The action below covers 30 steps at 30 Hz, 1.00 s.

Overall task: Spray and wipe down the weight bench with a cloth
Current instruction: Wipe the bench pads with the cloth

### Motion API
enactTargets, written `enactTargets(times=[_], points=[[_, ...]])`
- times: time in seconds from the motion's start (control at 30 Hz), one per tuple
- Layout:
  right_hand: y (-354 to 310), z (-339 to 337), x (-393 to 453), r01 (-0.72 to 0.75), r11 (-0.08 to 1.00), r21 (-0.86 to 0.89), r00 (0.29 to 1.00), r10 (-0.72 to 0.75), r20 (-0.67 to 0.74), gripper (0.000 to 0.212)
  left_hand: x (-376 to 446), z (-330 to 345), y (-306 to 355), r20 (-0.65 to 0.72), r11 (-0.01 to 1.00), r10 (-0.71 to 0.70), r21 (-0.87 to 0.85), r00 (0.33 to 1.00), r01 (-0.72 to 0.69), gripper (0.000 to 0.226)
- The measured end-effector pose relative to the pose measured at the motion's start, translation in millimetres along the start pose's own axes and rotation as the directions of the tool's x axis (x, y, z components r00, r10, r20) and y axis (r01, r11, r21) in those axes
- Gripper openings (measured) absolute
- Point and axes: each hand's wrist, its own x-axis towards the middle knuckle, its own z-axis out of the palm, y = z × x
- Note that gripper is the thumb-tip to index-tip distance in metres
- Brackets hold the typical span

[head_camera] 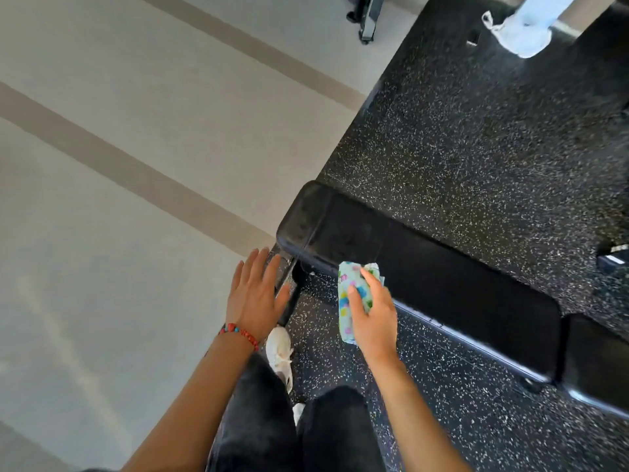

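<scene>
The black padded weight bench (425, 267) runs from the centre toward the lower right, split into a long pad and a second pad (599, 366). My right hand (374, 318) is shut on a folded light-green cloth (352, 294) with coloured spots, held at the bench's near side edge. My left hand (255, 298) hovers open, fingers spread, just off the bench's left end above its metal foot (286, 277). No spray bottle is in view.
Black speckled rubber flooring (476, 137) lies under and beyond the bench; pale floor with tan stripes (136, 165) is to the left. My legs and white shoe (279, 352) stand close to the bench. Equipment base (366, 18) and another person's shoe (520, 32) are at the top.
</scene>
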Motion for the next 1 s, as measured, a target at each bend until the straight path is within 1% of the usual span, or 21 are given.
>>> enactTargets(times=[0.07, 0.17, 0.33, 0.43, 0.57, 0.67, 0.77, 0.87, 0.93, 1.0], points=[[-4.7, 8.4, 27.2, 0.017, 0.999, -0.027, 1.000, -0.017, 0.026, 0.038, 24.6, 4.7, -5.7, -0.005, 1.000, -0.008, -0.012, 1.000, 0.008, 0.058], [-4.9, 23.3, 63.0, 0.040, 0.997, -0.072, 0.997, -0.035, 0.066, 0.038, 51.7, 19.8, -14.2, 0.026, 0.998, -0.037, -0.045, 0.999, 0.038, 0.056], [8.1, 57.9, 119.4, 0.134, 0.984, -0.118, 0.984, -0.118, 0.137, 0.037, 81.5, 54.8, -27.5, 0.050, 0.992, -0.100, -0.067, 0.994, 0.103, 0.055], [21.5, 81.1, 155.8, 0.215, 0.964, -0.156, 0.963, -0.183, 0.198, 0.037, 96.4, 83.6, -35.0, 0.031, 0.988, -0.136, -0.068, 0.990, 0.138, 0.055], [45.8, 116.9, 209.6, 0.251, 0.952, -0.174, 0.935, -0.192, 0.297, 0.039, 123.4, 130.8, -44.0, -0.008, 0.979, -0.189, -0.075, 0.982, 0.188, 0.054], [65.6, 145.1, 247.0, 0.340, 0.923, -0.180, 0.891, -0.255, 0.375, 0.039, 144.9, 166.8, -50.4, -0.021, 0.959, -0.272, -0.089, 0.962, 0.269, 0.055], [84.0, 170.0, 278.2, 0.441, 0.869, -0.225, 0.844, -0.316, 0.434, 0.040, 165.2, 204.8, -55.8, -0.044, 0.927, -0.360, -0.126, 0.932, 0.352, 0.057], [98.9, 193.4, 296.9, 0.560, 0.795, -0.234, 0.772, -0.399, 0.494, 0.041, 180.7, 241.7, -61.0, -0.072, 0.919, -0.382, -0.136, 0.921, 0.370, 0.057], [110.8, 208.6, 302.7, 0.655, 0.719, -0.232, 0.715, -0.492, 0.497, 0.043, 188.5, 263.3, -61.7, -0.109, 0.915, -0.394, -0.139, 0.913, 0.378, 0.058], [121.0, 218.3, 305.2, 0.711, 0.660, -0.245, 0.685, -0.570, 0.453, 0.040, 192.2, 280.0, -60.5, -0.152, 0.907, -0.416, -0.143, 0.897, 0.396, 0.059]])
